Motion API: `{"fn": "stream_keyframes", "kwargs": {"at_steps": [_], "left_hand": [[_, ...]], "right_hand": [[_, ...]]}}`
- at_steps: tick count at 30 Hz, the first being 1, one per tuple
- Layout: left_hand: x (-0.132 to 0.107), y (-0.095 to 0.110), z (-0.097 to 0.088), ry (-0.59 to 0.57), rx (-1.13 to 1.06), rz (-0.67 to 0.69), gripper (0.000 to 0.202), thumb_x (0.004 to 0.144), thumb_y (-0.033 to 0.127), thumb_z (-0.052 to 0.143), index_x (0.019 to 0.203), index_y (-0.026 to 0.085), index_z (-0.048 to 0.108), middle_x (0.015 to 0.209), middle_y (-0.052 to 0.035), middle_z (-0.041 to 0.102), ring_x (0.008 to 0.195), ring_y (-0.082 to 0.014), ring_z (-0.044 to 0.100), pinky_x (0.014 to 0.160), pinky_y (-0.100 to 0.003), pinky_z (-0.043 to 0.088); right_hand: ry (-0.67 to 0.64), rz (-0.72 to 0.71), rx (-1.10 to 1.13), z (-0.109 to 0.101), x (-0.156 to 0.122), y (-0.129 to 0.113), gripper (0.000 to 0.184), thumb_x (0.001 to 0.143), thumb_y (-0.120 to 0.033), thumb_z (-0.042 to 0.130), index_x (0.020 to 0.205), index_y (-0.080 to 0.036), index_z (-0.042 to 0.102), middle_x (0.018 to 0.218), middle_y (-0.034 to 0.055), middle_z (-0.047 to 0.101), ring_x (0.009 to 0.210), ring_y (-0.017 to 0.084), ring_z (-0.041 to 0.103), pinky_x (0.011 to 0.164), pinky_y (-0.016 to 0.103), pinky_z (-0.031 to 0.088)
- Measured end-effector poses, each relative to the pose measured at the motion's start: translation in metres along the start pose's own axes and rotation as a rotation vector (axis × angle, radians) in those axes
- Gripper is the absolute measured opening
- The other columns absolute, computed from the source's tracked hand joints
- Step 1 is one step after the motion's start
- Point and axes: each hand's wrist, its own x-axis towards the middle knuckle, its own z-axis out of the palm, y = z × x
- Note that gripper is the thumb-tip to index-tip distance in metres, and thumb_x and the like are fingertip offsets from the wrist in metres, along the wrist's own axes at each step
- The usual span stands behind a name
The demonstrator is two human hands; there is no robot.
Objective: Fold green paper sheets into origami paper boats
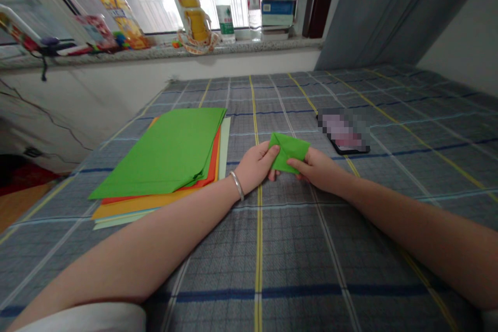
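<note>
A small folded piece of green paper (pixel 290 149) is held up in front of me, over the plaid cloth. My left hand (pixel 257 164), with a silver bangle (pixel 236 185) at its wrist, grips the paper's left edge, thumb on the near face. On the other side, my right hand (pixel 317 167) pinches the lower right part, its thumb also on the near face. Crease lines show on the paper's upper left. The fingers behind it are mostly hidden.
A stack of coloured paper, green sheet (pixel 163 148) on top, lies at the left on the plaid cloth (pixel 218 270). A phone (pixel 344 132) lies at the right. Bottles, including a green-capped one (pixel 223 10), and boxes (pixel 278 8) stand on the windowsill (pixel 249 47).
</note>
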Motion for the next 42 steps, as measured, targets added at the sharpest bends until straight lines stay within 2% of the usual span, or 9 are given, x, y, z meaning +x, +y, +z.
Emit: {"fn": "stream_keyframes", "kwargs": {"at_steps": [6, 14, 19, 22, 26, 28, 31, 36, 42], "left_hand": [[0.002, -0.001, -0.003, 0.192, 0.175, 0.020, 0.038, 0.095, 0.042, 0.039, 0.066, 0.018, 0.048, 0.060, 0.0022, 0.048, 0.056, -0.0109, 0.045, 0.050, -0.022, 0.036], [0.002, -0.001, -0.003, 0.206, 0.222, 0.053, 0.034, 0.097, 0.038, 0.037, 0.069, 0.019, 0.044, 0.063, 0.0021, 0.045, 0.059, -0.0124, 0.043, 0.054, -0.024, 0.035], [0.003, 0.000, -0.005, 0.219, 0.266, 0.071, 0.037, 0.097, 0.038, 0.035, 0.066, 0.020, 0.038, 0.062, 0.0032, 0.040, 0.059, -0.0123, 0.039, 0.055, -0.025, 0.032], [0.003, 0.003, -0.005, 0.195, 0.322, 0.073, 0.038, 0.095, 0.038, 0.038, 0.062, 0.020, 0.035, 0.059, 0.0039, 0.037, 0.058, -0.0119, 0.038, 0.055, -0.025, 0.029], [0.002, 0.005, -0.001, 0.137, 0.309, 0.101, 0.039, 0.095, 0.038, 0.037, 0.061, 0.020, 0.034, 0.058, 0.0044, 0.036, 0.057, -0.0113, 0.037, 0.056, -0.025, 0.028], [0.002, 0.004, 0.000, 0.094, 0.270, 0.100, 0.037, 0.094, 0.040, 0.038, 0.063, 0.020, 0.038, 0.059, 0.0045, 0.038, 0.058, -0.0113, 0.038, 0.055, -0.025, 0.029], [0.002, 0.001, 0.001, 0.051, 0.224, 0.090, 0.033, 0.091, 0.042, 0.043, 0.068, 0.020, 0.042, 0.061, 0.0045, 0.039, 0.058, -0.0115, 0.039, 0.054, -0.024, 0.029], [0.002, -0.001, 0.000, 0.091, 0.197, 0.075, 0.033, 0.093, 0.039, 0.043, 0.066, 0.019, 0.042, 0.060, 0.0042, 0.040, 0.058, -0.0111, 0.040, 0.055, -0.024, 0.030], [0.000, 0.001, 0.002, 0.166, 0.222, 0.111, 0.035, 0.093, 0.036, 0.044, 0.063, 0.019, 0.041, 0.059, 0.0044, 0.040, 0.058, -0.0113, 0.040, 0.056, -0.025, 0.031]], "right_hand": [[-0.148, 0.013, 0.027, -0.003, 0.004, 0.005, 0.016, 0.084, -0.034, 0.053, 0.089, -0.020, 0.058, 0.070, -0.0008, 0.063, 0.053, 0.013, 0.055, 0.050, 0.026, 0.044], [-0.178, 0.028, 0.081, -0.004, 0.006, 0.005, 0.021, 0.083, -0.037, 0.052, 0.093, -0.020, 0.058, 0.077, 0.0008, 0.065, 0.059, 0.014, 0.058, 0.057, 0.029, 0.047], [-0.250, 0.050, 0.083, -0.005, 0.003, 0.004, 0.022, 0.083, -0.042, 0.054, 0.086, -0.019, 0.055, 0.064, -0.0018, 0.059, 0.051, 0.013, 0.053, 0.051, 0.026, 0.042], [-0.209, 0.036, 0.115, -0.003, 0.002, 0.005, 0.026, 0.083, -0.045, 0.055, 0.081, -0.019, 0.056, 0.065, -0.0010, 0.059, 0.055, 0.014, 0.053, 0.053, 0.027, 0.042], [-0.004, -0.024, 0.132, -0.002, 0.003, 0.005, 0.028, 0.079, -0.046, 0.064, 0.074, -0.020, 0.055, 0.067, -0.0029, 0.053, 0.062, 0.013, 0.051, 0.058, 0.026, 0.040], [0.046, -0.024, 0.200, -0.001, 0.003, 0.006, 0.033, 0.078, -0.050, 0.064, 0.072, -0.020, 0.052, 0.064, -0.0046, 0.049, 0.060, 0.012, 0.047, 0.056, 0.025, 0.037], [0.032, -0.026, 0.299, 0.000, 0.004, 0.010, 0.036, 0.077, -0.053, 0.065, 0.072, -0.020, 0.050, 0.062, -0.0056, 0.047, 0.057, 0.010, 0.045, 0.054, 0.025, 0.035], [-0.012, -0.022, 0.309, 0.002, 0.004, 0.011, 0.036, 0.084, -0.055, 0.055, 0.076, -0.020, 0.053, 0.061, -0.0047, 0.049, 0.052, 0.010, 0.048, 0.048, 0.024, 0.039], [0.013, -0.001, 0.138, 0.002, -0.002, 0.000, 0.037, 0.091, -0.053, 0.043, 0.074, -0.021, 0.050, 0.050, -0.0056, 0.049, 0.036, 0.009, 0.047, 0.034, 0.022, 0.035]]}}
